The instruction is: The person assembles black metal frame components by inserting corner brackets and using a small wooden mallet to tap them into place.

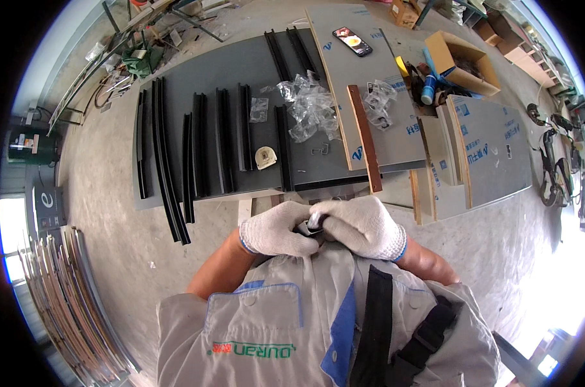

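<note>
Head view shows your small dark object with a shiny metal face (314, 223), mostly hidden, pinched between both gloved hands close to your chest. Your left hand (274, 229) curls shut around it; your right hand (362, 227) closes over it too. Beyond them, black plastic strips (202, 145) lie on a grey board (241, 71).

A single fisheye view looks from the person's head steeply down and forward. The jacket (273, 335) fills the frame at 6 o'clock, very near; the gloved hands sit just below centre, close. The grey board (208, 84) stretches toward 12 o'clock, farther off, its edges bending near the rim.
</note>
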Available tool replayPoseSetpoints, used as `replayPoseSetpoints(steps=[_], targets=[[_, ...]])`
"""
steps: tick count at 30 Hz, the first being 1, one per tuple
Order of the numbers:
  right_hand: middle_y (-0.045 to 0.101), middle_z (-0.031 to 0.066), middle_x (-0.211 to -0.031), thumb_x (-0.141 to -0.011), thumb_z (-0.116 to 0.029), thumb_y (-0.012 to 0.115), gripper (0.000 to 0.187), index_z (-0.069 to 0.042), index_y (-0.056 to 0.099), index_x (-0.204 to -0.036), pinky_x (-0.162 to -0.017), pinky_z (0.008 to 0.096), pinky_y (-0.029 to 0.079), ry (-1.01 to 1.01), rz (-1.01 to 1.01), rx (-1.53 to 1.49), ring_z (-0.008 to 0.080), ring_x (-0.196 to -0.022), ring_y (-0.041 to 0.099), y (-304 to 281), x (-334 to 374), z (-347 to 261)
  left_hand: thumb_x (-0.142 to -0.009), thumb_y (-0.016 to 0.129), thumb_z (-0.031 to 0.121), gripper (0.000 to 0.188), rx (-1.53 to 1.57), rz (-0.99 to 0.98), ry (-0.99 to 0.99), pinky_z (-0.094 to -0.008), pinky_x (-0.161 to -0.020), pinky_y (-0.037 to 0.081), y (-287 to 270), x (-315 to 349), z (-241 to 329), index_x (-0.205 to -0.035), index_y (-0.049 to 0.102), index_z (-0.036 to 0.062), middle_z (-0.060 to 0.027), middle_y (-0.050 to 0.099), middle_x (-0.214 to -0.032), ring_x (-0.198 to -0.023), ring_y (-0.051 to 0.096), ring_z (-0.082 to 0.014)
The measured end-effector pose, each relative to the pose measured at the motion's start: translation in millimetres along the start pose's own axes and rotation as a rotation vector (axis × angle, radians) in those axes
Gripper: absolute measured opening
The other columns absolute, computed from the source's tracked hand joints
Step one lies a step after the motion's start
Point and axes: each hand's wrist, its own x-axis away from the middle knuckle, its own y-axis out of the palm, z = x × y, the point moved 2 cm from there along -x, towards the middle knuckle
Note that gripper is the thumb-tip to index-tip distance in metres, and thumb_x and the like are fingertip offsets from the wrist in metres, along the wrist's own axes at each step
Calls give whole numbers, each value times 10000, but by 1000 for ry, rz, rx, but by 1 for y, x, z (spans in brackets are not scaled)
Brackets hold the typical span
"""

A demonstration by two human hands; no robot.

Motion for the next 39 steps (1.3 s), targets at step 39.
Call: replayPoseSetpoints(steps=[39], targets=[[722,350,-1096,-884,-376,718,566,91,659,-1198,-948,517,552,822,809,339,492,-1080,702,-110,41,274,-1026,553,111,367,194,1298,567,-281,-646,472,-101,4,-19,-1359,543,-44,-33,563,-774,-673,553,-128]])
